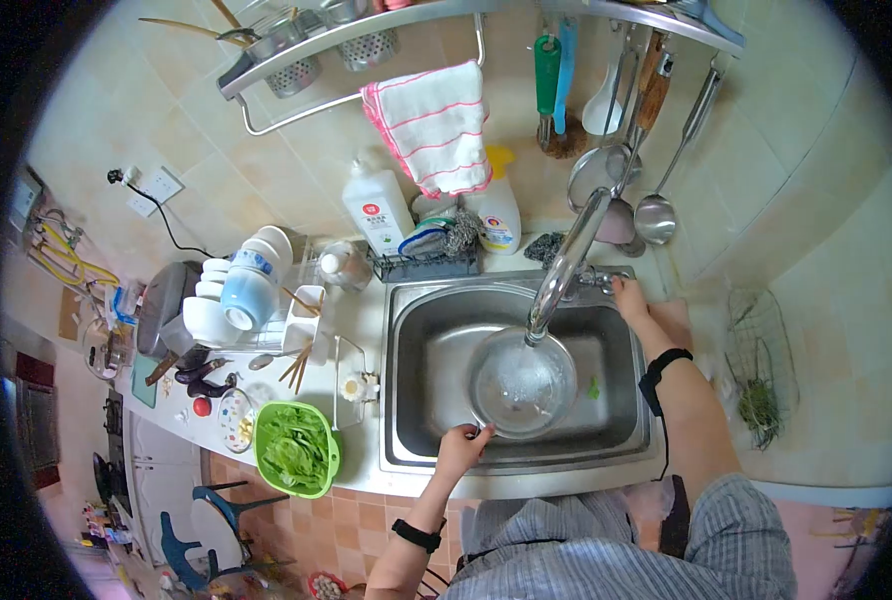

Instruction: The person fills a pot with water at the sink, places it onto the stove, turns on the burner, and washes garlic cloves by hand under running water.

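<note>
A clear round bowl (496, 392) with bubbly water in it is in the steel sink (436, 420), under the spout of the faucet (572, 258). My left hand (459, 452) pinches the bowl's near rim between thumb and fingers. At the sink's back right corner, my right hand (628, 298) is closed on the faucet handle (596, 279); its fingertips are partly hidden. A small green leaf piece (593, 387) lies on the sink floor, right of the bowl.
Left of the sink stand a green basket of leafy greens (296, 450), a chopstick holder (303, 318) and stacked bowls (249, 290). Bottles (376, 210) line the wall. Ladles (655, 218) and a striped towel (431, 125) hang above; a wire basket (761, 370) hangs at right.
</note>
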The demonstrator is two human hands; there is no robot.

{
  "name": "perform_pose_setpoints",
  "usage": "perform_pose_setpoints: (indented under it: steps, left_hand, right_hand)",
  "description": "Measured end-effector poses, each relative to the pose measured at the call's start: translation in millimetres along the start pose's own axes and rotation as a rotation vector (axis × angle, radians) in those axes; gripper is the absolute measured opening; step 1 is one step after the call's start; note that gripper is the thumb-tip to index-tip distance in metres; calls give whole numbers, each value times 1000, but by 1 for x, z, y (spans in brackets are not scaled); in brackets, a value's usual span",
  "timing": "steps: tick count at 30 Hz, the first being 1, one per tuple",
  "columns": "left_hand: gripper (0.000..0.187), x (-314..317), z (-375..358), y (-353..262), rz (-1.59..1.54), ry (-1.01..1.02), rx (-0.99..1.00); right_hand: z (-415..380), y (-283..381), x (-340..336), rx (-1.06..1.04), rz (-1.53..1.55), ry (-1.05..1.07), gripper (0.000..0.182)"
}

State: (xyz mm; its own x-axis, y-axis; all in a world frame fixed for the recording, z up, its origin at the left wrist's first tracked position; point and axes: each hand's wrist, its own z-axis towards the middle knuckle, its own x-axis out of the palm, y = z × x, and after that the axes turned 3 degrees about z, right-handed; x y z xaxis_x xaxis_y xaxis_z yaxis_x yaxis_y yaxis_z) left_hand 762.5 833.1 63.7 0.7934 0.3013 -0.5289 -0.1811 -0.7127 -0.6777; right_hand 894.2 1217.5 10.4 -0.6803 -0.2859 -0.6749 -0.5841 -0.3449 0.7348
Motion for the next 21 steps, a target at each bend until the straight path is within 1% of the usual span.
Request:
perform_pose_setpoints:
  steps: [2, 4, 7, 13, 17, 20, 21]
  left_hand:
    - [46, -1, 0, -2, -2, -3, 30]
    - [46, -4, -1, -6, -2, 31, 20]
    - [47, -1, 1, -2, -22, 21, 18]
    - [47, 3, 3, 7, -51, 7, 3]
    - [47, 2, 5, 6, -25, -2, 6]
    - [47, 4, 7, 10, 6, -14, 39]
    - [47, 4, 7, 10, 5, -11, 37]
  right_hand:
    - [1, -3, -1, -44, -2, -16, 39]
    - [1, -4, 0, -23, -4, -27, 39]
    - [1, -3, 0, -8, 7, -6, 36]
    - [2, -7, 3, 11, 56, -13, 36]
    - [7, -14, 6, 31, 2, 11, 39]
    - [3, -12, 3, -10, -5, 9, 39]
    - [1, -11, 3, -48, 3, -21, 39]
